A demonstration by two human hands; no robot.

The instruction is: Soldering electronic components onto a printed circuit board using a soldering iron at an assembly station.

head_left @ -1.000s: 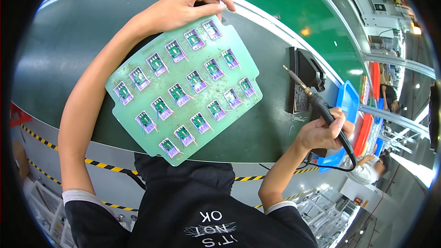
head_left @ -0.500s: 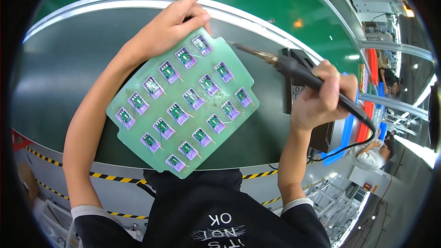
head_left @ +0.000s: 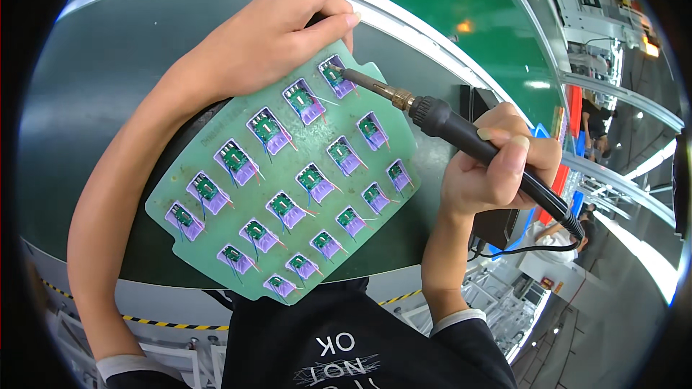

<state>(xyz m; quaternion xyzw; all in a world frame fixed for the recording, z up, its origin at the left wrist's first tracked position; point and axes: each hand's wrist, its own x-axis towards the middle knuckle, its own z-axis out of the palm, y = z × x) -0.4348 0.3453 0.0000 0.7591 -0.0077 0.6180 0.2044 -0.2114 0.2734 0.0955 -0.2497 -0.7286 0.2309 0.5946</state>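
A pale green board (head_left: pixel 216 130) with notched corners carries rows of small purple housings, each with a green circuit board and thin wires. My left hand (head_left: pixel 288 25) grips its far edge, index finger stretched out and the other fingers curled with the thumb; part of this grip is hidden. In my closed right hand (head_left: pixel 501 162) is a soldering iron (head_left: pixel 450 126) with a black handle, pointing left. Its tip meets the small circuit board in the farthest housing (head_left: pixel 336 76); whether it touches is hard to tell.
The board lies tilted over a dark work surface (head_left: pixel 108 101), its near corner passing the front edge. A black box (head_left: pixel 497 227) stands right, beside the iron's cord (head_left: pixel 533 248). A pale metal rail (head_left: pixel 425 39) borders the far side. People and racks appear at far right.
The soldering iron has come left and down from beside the board onto the farthest housing. The board looks larger and more tilted, its far edge and my left hand shifted slightly up and right.
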